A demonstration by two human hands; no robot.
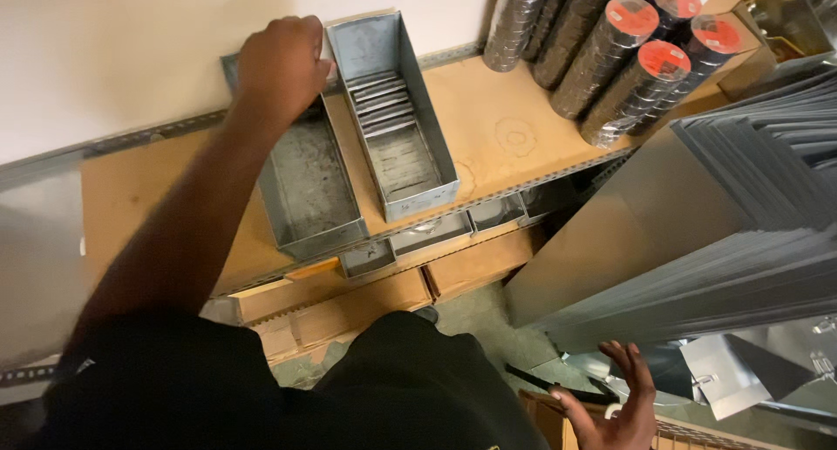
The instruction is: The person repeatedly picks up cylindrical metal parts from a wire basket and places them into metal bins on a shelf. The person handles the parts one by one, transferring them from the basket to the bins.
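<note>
We see left hand (pixel 283 66) at far end of left bin (pixel 307 184) on shelf (pixel 488 123), fingers curled over back rim; grip looks clenched on it. Right bin (pixel 392 119) stands just beside, touching, with flat metal pieces inside. Right hand (pixel 615 406) low, fingers spread, holds nothing, near metal sheets (pixel 750 232). We judge: hold rim firm, move bin straight, keep off neighbour bin and tape rolls (pixel 628 57).

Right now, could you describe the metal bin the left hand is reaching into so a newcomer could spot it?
On the brown shelf stand two long grey metal bins. It is the left bin, under the left hand. Unlike the right bin, holding flat metal pieces, it looks empty.
</note>
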